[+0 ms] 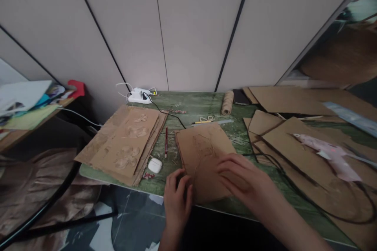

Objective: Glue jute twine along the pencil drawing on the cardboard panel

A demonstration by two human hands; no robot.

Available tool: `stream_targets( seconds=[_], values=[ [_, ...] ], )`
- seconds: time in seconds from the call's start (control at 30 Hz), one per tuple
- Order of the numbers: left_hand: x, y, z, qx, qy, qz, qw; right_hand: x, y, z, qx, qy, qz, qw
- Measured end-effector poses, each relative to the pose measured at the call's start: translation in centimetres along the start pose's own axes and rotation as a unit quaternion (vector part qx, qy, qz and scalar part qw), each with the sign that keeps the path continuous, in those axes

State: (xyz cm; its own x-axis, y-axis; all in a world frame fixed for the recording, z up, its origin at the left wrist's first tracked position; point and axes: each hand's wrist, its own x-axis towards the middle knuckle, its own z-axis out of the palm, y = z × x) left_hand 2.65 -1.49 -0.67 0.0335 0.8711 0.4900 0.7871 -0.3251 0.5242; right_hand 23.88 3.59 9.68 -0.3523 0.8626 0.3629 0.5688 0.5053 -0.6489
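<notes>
A rectangular cardboard sheet point(212, 188) lies in front of me with a raised string outline point(203, 145) on it. A thin strand of it curves down the sheet's left half. My left hand point(178, 194) is at the near left corner, fingers curled against the sheet's edge. Over the right side of the sheet, my right hand point(240, 174) has its fingers bent and brought together low on the surface. Whatever its fingertips hold is too small to make out. To the right, a pink glue gun point(332, 153) rests on stacked cardboard pieces point(288, 145).
On the green table point(194, 102) are a twine roll point(227, 103), dark red pencil point(166, 141), white earbud case point(154, 165) and power strip point(140, 95). Decorated cardboard point(126, 141) lies left. A dark cable point(282, 166) crosses the right side. A person's head point(341, 55) is at upper right.
</notes>
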Motion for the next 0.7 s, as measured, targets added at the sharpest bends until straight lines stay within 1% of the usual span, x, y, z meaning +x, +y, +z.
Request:
stream_targets(
  seconds=[0.07, 0.13, 0.3, 0.37, 0.43, 0.5, 0.57, 0.63, 0.7],
  values=[
    [0.1, 0.0, 0.0, -0.011, 0.015, -0.008, 1.0, -0.4, -0.5, -1.5, 0.008, 0.046, -0.013, 0.999],
    [0.2, -0.2, 0.0, -0.029, 0.021, -0.012, 0.999, -0.5, 0.3, -2.2, 0.014, 0.046, -0.004, 0.999],
    [0.3, -0.2, -0.2, -0.09, 0.044, -0.052, 0.994, -1.1, 3.8, -1.6, 0.042, -0.024, 0.052, 0.997],
    [0.6, 0.5, -0.3, -0.131, 0.039, -0.068, 0.988, -1.8, 4.3, -1.4, 0.05, -0.062, 0.038, 0.996],
    [1.0, 1.7, -0.4, -0.195, 0.011, -0.08, 0.978, -2.5, 4.0, -1.5, 0.051, -0.109, -0.007, 0.993],
    [1.7, 3.3, -0.4, -0.281, -0.031, -0.094, 0.954, -3.0, 3.5, -1.7, 0.04, -0.155, -0.057, 0.985],
    [2.3, 4.9, -0.3, -0.37, -0.063, -0.129, 0.918, -3.5, 3.1, -2.0, 0.028, -0.185, -0.094, 0.978],
    [3.0, 6.1, -0.3, -0.441, -0.074, -0.18, 0.876, -3.7, 2.9, -2.4, 0.021, -0.186, -0.125, 0.974],
    [3.5, 6.9, -0.2, -0.49, -0.08, -0.22, 0.84, -4.0, 2.8, -2.8, 0.017, -0.163, -0.152, 0.975]
  ],
)
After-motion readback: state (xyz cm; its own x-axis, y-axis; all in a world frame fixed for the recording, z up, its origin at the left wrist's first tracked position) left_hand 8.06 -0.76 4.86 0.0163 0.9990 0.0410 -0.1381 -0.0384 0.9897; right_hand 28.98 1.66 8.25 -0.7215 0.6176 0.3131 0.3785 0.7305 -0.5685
